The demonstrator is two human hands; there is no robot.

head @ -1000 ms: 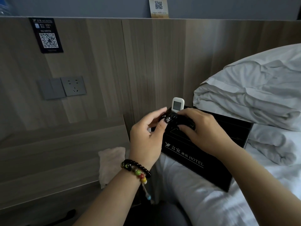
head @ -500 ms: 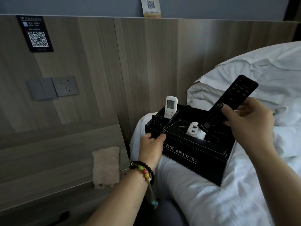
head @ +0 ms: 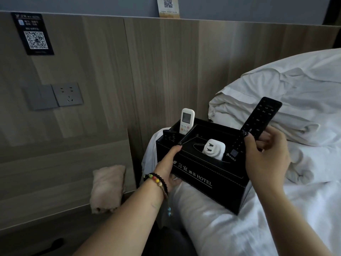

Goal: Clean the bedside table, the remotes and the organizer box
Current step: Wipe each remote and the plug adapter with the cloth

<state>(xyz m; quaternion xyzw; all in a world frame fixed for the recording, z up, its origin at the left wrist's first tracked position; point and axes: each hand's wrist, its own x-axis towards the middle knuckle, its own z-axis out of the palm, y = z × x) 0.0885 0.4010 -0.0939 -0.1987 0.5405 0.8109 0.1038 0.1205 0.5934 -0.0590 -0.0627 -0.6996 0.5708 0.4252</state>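
A black organizer box printed with "HOTEL" sits on the white bed at the center of the frame, its near long face turned toward the camera.

The left hand comes in from the lower left and grips the box's near left corner. One of its fingers is hooked over the top edge beside the divider, and the rest of the hand lies against the front face; the lower fingers are hidden under the box. A beaded bracelet circles that wrist.

The right hand, right of center, holds a long black TV remote near its middle. The thumb presses on the button face and the curled fingers wrap behind it. The remote tilts up to the right, its top end in front of the pillows and its lower end down over the box's right part.

A white air-conditioner remote stands upright in the box's rear left compartment. A white plug adapter rests in the oval opening of the box's lid, just left of the black remote's lower end.

At the lower left of the frame a beige cloth lies on the wooden bedside table, near its right edge, apart from both hands. On the wood panel behind are a wall socket and, at upper left, a black QR-code sign.
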